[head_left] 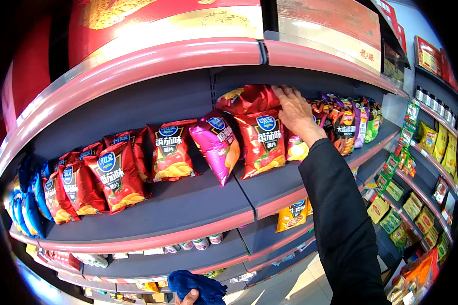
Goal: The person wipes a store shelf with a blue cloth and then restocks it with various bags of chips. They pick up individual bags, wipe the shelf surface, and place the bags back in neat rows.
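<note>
My right hand [294,111] reaches up to the shelf, its fingers closed over the right end of a red bag of chips [249,98]. That bag lies sideways behind and above an upright red bag of chips [262,142]. A magenta bag of chips [218,142] leans to the left of the upright one, its lower corner at the shelf's front. Low at the bottom edge, my left hand [189,298] grips a bunched dark blue cloth [197,285]; only a thumb and part of the fingers show.
More red bags [112,175] and blue bags [30,198] stand to the left along the dark shelf [188,203]. Purple and green bags [367,119] fill its right end. Above runs a pink shelf edge [137,63] with large boxes. Side shelves [422,152] hold small packets.
</note>
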